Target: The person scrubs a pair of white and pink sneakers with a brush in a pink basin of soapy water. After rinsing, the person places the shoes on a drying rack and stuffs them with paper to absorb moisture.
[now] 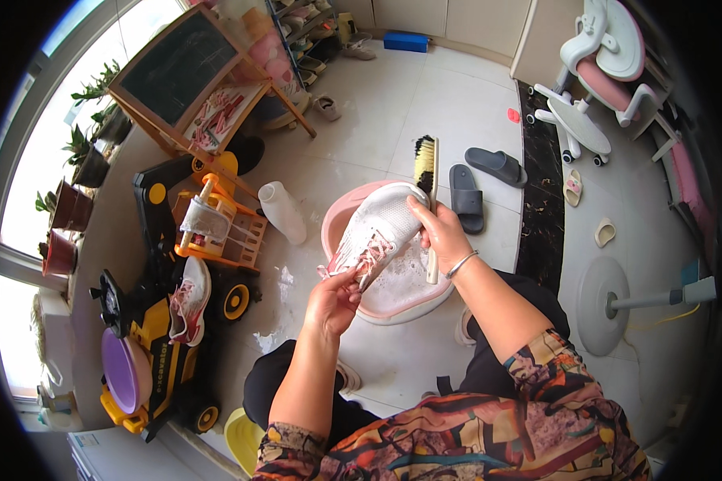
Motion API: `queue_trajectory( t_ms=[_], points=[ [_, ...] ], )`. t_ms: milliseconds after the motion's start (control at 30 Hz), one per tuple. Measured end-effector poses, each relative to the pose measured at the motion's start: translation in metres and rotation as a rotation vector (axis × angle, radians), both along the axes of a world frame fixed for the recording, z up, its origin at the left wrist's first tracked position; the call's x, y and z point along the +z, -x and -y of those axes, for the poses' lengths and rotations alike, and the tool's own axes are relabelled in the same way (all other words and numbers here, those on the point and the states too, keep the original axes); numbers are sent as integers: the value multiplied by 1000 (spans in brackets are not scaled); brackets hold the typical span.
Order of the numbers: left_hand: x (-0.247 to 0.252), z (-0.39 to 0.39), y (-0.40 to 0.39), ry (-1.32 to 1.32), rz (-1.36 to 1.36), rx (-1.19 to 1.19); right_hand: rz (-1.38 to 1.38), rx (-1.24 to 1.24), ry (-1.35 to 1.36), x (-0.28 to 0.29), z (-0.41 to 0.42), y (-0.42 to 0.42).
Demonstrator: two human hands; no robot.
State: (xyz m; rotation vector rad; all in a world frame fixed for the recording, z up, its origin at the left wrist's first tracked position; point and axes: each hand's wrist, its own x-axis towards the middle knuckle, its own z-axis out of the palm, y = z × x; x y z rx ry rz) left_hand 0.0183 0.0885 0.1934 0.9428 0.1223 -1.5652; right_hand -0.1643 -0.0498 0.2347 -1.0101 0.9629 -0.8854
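A white and red lace-up sneaker [380, 223] is held over a pink plastic basin [336, 227] with sudsy water in it. My left hand [336, 296] pinches the shoe near its laces and collar. At the toe end, my right hand [444, 231] grips the sneaker with the thumb on its upper. That same hand also holds a scrubbing brush [434, 180], upright along the shoe's side, with black and yellow bristles facing left. The shoe's sole is mostly turned out of sight.
To the left, a matching sneaker [188, 300] rests on a toy excavator [150, 355] with a purple bowl [123, 373]. A white plastic bottle [284, 213] lies near the basin. Dark slides [468, 198] are on the right. A chalkboard easel [180, 66] stands behind.
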Motion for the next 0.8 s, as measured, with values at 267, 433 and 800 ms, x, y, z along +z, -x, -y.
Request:
queue_trajectory(
  t_ms=[267, 433, 800],
  points=[
    [38, 7, 23, 223, 523, -72, -64, -84, -119, -18, 10, 6],
    [38, 2, 15, 385, 306, -49, -134, -59, -90, -12, 5, 1],
    [-13, 9, 36, 255, 1137, -284, -492, 24, -141, -55, 14, -1]
  ],
)
